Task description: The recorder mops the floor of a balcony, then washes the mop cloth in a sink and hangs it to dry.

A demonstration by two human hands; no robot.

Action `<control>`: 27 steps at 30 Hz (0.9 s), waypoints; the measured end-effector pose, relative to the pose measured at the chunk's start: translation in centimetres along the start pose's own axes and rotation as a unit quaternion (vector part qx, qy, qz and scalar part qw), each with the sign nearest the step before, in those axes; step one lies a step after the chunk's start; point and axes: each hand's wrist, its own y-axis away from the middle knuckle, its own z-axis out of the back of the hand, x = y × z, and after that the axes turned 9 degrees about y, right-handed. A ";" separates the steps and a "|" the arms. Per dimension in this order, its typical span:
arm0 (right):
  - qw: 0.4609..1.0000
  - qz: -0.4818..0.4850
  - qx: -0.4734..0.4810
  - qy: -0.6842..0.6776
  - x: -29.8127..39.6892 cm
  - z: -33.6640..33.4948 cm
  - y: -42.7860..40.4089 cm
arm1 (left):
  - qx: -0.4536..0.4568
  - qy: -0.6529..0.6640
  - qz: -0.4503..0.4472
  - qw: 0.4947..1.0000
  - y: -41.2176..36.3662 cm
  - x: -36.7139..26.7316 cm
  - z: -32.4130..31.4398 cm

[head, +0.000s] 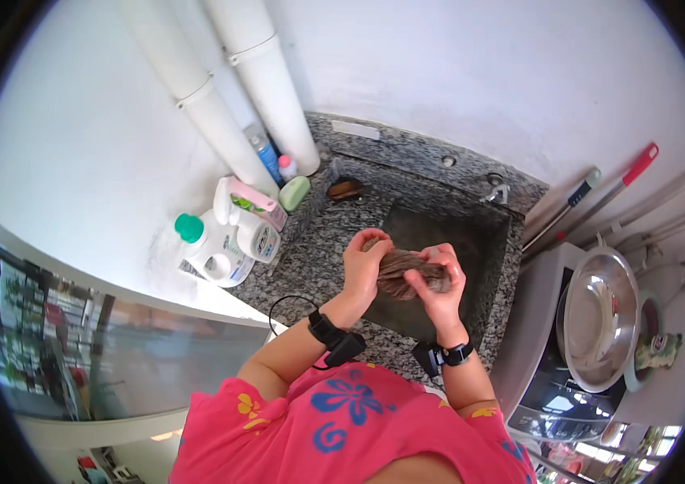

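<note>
A bunched brown cloth (402, 273), dark and wet-looking, is held between both hands above a speckled granite sink (433, 227). My left hand (365, 261) grips its left end, with the fingers curled over the top. On the right end, my right hand (440, 277) closes around it, thumb across the near side. The sink's basin lies below the cloth; a small metal tap (498, 192) sits at its far right corner. Each wrist wears a black strap with a small device.
On the left ledge stand a white jug with a green cap (215, 248), several other bottles and a green soap bar (294, 193). A brown brush-like object (345, 190) lies in the far left corner. At right, a steel basin (601, 320) rests on a washing machine (536, 387) beside leaning poles (612, 184).
</note>
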 end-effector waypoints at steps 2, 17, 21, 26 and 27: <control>0.994 -0.002 -0.103 -0.036 1.5 -2.2 -0.6 | -0.030 0.106 0.017 0.994 -0.1 -0.3 -0.1; 0.834 -0.300 -0.153 -0.436 1.0 0.0 -5.0 | 0.248 -0.198 -0.317 0.894 0.6 -5.0 -5.3; 0.724 -0.485 0.091 -0.482 1.0 2.3 -7.7 | 0.487 -0.278 -0.494 0.665 0.7 -5.7 -7.0; 0.763 -0.514 0.320 -0.227 3.6 3.0 -11.9 | 0.645 -0.315 -0.514 0.470 0.9 -4.4 -7.9; 0.772 -0.501 0.355 -0.165 4.3 2.5 -12.5 | 0.671 -0.343 -0.505 0.421 0.8 -4.4 -7.9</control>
